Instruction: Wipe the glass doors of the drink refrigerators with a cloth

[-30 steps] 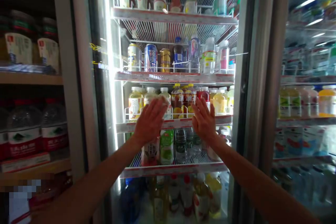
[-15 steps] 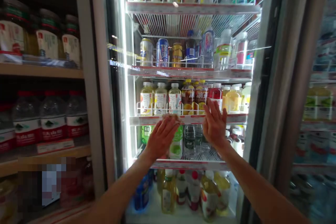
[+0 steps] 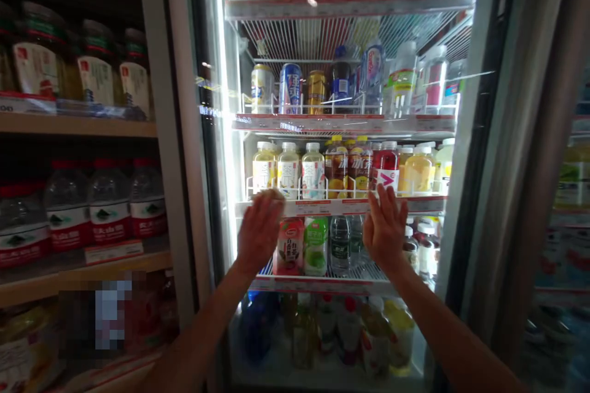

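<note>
A glass door (image 3: pixel 341 156) with light reflections on it stands before a lit drinks cooler. My left hand (image 3: pixel 258 227), slightly blurred, lies over a small pale cloth (image 3: pixel 275 194) against the glass. Only the cloth's edge shows past the fingertips; the rest is hidden under the hand. To the right, my right hand (image 3: pixel 385 227) rests on the glass with its fingers spread and nothing in it. Behind the hands, the glass shows a shelf edge (image 3: pixel 341 207), a red drink bottle (image 3: pixel 386 163) and a green-labelled bottle (image 3: pixel 316 245).
Metal frames border the door, including the right door frame (image 3: pixel 488 135). Left of it, a wooden shelf (image 3: pixel 78 126) carries jars, above red-capped water bottles (image 3: pixel 108 202). Several cans, such as a blue can (image 3: pixel 290 89), stand on a cooler shelf.
My left hand has slid left across the glass with the cloth. My right hand stays spread on the glass. The whole view has shifted slightly.
</note>
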Demonstrator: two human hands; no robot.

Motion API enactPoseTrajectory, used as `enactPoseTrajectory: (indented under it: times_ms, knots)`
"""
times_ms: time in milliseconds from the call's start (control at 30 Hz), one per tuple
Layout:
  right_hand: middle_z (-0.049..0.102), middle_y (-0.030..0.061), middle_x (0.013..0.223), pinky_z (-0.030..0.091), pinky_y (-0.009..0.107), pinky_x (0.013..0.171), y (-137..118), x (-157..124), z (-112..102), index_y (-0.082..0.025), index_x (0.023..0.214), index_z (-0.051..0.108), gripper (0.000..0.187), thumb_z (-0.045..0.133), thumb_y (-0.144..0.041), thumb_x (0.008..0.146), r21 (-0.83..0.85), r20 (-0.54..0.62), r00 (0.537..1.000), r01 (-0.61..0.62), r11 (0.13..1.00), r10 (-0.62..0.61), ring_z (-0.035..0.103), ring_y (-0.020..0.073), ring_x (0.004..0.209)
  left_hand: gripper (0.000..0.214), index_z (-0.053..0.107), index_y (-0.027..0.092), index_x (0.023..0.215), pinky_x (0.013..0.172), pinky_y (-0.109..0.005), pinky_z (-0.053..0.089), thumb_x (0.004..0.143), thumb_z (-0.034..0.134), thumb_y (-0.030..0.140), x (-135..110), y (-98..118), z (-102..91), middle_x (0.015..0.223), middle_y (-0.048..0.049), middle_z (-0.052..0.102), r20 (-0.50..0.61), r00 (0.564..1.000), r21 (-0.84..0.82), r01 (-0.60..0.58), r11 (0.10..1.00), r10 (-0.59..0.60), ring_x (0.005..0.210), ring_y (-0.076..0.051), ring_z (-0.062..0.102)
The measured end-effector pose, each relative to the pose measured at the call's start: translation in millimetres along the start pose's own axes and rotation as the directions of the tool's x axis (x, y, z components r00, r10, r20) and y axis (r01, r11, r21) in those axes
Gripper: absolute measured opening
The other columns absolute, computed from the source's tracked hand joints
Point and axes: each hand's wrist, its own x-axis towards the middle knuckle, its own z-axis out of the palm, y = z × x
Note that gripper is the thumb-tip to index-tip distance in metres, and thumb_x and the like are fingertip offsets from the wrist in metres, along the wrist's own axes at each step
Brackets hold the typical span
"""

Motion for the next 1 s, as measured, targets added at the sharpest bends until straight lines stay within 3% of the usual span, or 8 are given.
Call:
enactPoseTrajectory:
  times_ms: [100,200,300,433,500,633,800,1000]
  knots:
    - [0.030,0.0077,0.150,0.019,0.057,0.110,-1.1,-2.3,1.3,-0.027,0.147,0.010,0.069,0.040,-0.014,0.087,-0.015,-0.032,0.999,-0.012,1.000,0.011,0.028,0.0279,0.138,0.062,0.018,0.020,0.145,0.115,-0.046,0.018,0.089,0.041,0.016,-4.6,-14.6,-2.6,0.154,-0.0080,0.011,-0.195,0.925,0.007,0.333,0.943,-0.326,0.142,-0.024,0.009]
    - [0.030,0.0073,0.150,0.019,0.057,0.110,-2.2,-2.9,1.9,-0.028,0.147,0.012,0.068,0.040,-0.014,0.087,-0.014,-0.046,0.999,-0.027,1.000,0.027,0.029,0.0278,0.137,0.060,0.021,0.022,0.145,0.114,-0.043,0.023,0.089,0.042,0.017,-12.5,-0.2,0.2,0.153,-0.0065,0.017,-0.052,0.993,-0.032,0.100,0.994,-0.102,0.141,-0.024,0.013]
    - [0.030,0.0058,0.150,0.019,0.056,0.111,-2.2,-3.7,0.9,-0.029,0.147,0.013,0.068,0.040,-0.012,0.087,0.008,-0.044,0.999,-0.014,1.000,0.014,0.028,0.0270,0.138,0.060,0.024,0.024,0.144,0.112,-0.039,0.027,0.087,0.044,0.016,-19.2,8.4,0.9,0.151,-0.0045,0.024,0.068,0.991,-0.072,-0.113,0.991,0.118,0.140,-0.023,0.020]
    - [0.033,0.0064,0.149,0.020,0.054,0.111,-2.7,-6.0,0.8,-0.028,0.147,0.014,0.067,0.040,-0.012,0.087,0.007,-0.059,0.998,-0.013,1.000,0.014,0.029,0.0262,0.138,0.065,0.020,0.020,0.145,0.113,-0.047,0.023,0.085,0.046,0.013,-19.0,-0.7,-1.2,0.154,-0.0086,0.014,-0.159,0.953,0.016,0.264,0.964,-0.259,0.141,-0.026,0.013]
    - [0.033,0.0071,0.149,0.020,0.055,0.111,-3.1,-6.9,1.6,-0.027,0.147,0.015,0.066,0.040,-0.013,0.088,0.000,-0.071,0.997,-0.021,1.000,0.021,0.029,0.0267,0.137,0.064,0.020,0.020,0.145,0.112,-0.047,0.026,0.086,0.046,0.015,-16.4,2.0,1.3,0.154,-0.0084,0.014,-0.149,0.960,0.002,0.240,0.971,-0.237,0.141,-0.026,0.013]
    - [0.033,0.0077,0.148,0.020,0.056,0.110,-2.9,-7.6,2.0,-0.027,0.147,0.015,0.066,0.040,-0.013,0.088,0.000,-0.063,0.998,-0.017,1.000,0.017,0.030,0.0277,0.137,0.062,0.025,0.023,0.144,0.110,-0.041,0.029,0.086,0.047,0.019,-4.1,11.8,8.5,0.152,-0.0056,0.022,0.009,0.995,-0.060,-0.098,0.993,0.099,0.140,-0.024,0.021]
    - [0.033,0.0076,0.149,0.020,0.055,0.111,-2.0,-8.1,2.1,-0.027,0.147,0.014,0.066,0.040,-0.013,0.088,0.004,-0.060,0.998,-0.009,1.000,0.009,0.029,0.0269,0.138,0.062,0.023,0.018,0.144,0.114,-0.044,0.022,0.086,0.045,0.015,24.4,21.3,13.6,0.154,-0.0088,0.015,-0.171,0.964,-0.032,0.201,0.979,-0.203,0.142,-0.024,0.013]
    - [0.033,0.0084,0.149,0.019,0.053,0.111,0.0,-8.9,1.1,-0.025,0.147,0.017,0.064,0.040,-0.014,0.088,-0.008,-0.045,0.999,0.007,1.000,-0.007,0.028,0.0259,0.138,0.055,0.031,0.020,0.141,0.114,-0.037,0.022,0.087,0.044,0.018,32.4,36.2,21.1,0.150,-0.0050,0.028,0.016,0.955,-0.084,-0.295,0.952,0.297,0.141,-0.020,0.017]
